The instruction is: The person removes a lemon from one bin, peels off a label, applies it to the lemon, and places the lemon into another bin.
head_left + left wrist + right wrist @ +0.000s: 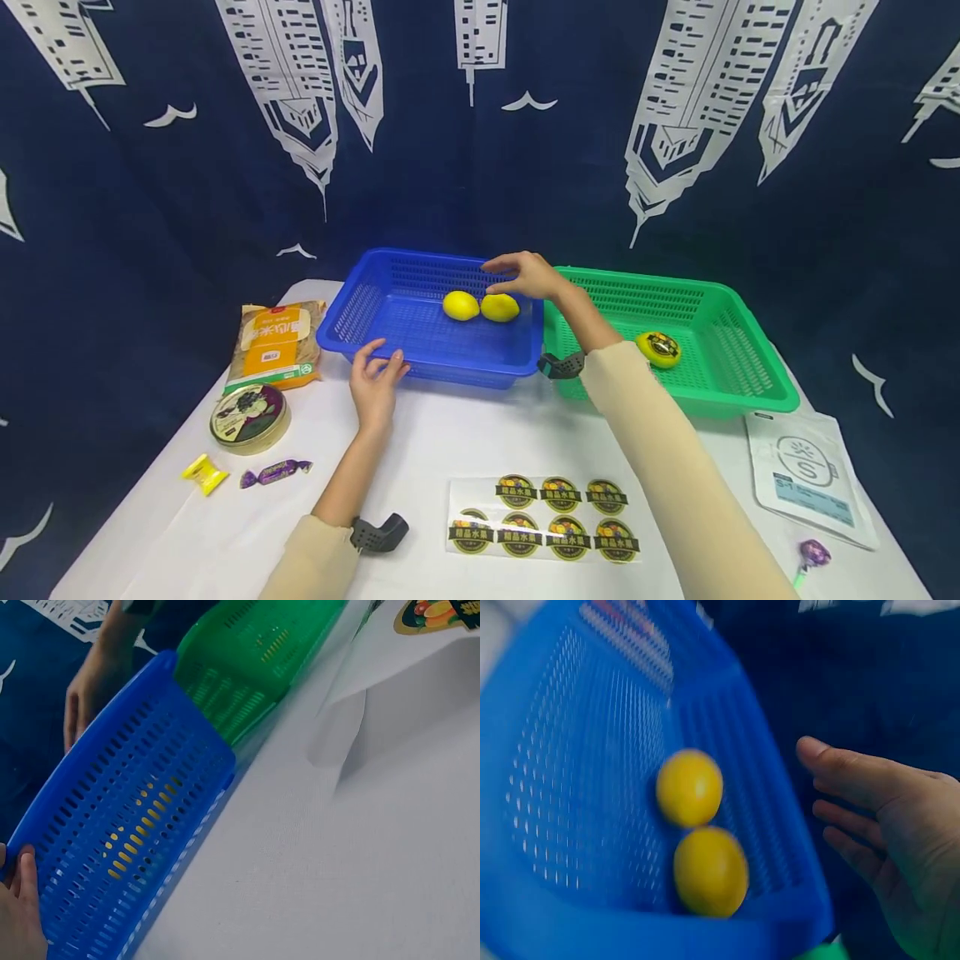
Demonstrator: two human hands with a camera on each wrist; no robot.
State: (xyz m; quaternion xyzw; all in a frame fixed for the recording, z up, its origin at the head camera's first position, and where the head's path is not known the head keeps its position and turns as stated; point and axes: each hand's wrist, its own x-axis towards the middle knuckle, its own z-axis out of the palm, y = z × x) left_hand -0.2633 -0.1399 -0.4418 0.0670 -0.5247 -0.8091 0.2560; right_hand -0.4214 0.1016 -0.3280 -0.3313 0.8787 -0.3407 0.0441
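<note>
Two yellow lemons [461, 306] [711, 871] lie side by side in the blue basket [420, 367]. At the basket's front left, my left hand [375, 392] holds the rim, with the thumb [28, 881] against the outer wall and fingers over the top edge. My right hand [528, 275] is raised over the basket's back right, close to the lemons, with loosely bent fingers and nothing in them. In the right wrist view this hand [900, 817] appears beyond the basket's rim. A yellow fruit with a round label [659, 349] sits in the green basket [720, 325].
A sheet of round stickers [543, 518] lies at the front. On the left are a grain bag [277, 342], a round tin [250, 418], a purple candy [276, 473] and a yellow one [204, 474]. A white pouch [810, 475] and lollipop [813, 552] lie right.
</note>
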